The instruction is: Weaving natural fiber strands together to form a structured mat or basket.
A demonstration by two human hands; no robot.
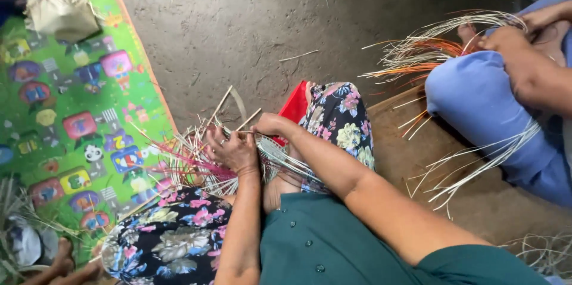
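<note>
Floor point(250, 16): bare brown earth is being used as the work place; a green patterned play mat point(71, 100) is lying along its left side.
Co-worker point(506, 100): another person in blue is being seen at the right edge, with a separate bundle of pale and orange strips point(429, 52) being handled there, well apart from the wearer's hands.
Woven piece point(196, 166): a partly plaited piece of pale and pink strips is being held over the knees in floral cloth, just above the floor.
Progress: a small dense middle appears to be woven already; many loose strip ends are fanning outward unwoven, so most of the plaiting is judged to be left.
Left hand point(235, 151): it is being pressed palm down on the woven middle, wrist bent, fingers curled together over the strips.
Right hand point(268, 124): it is being reached across from the right, forearm stretched out, fingers pinched shut on a single pale strip point(247, 119).
</note>
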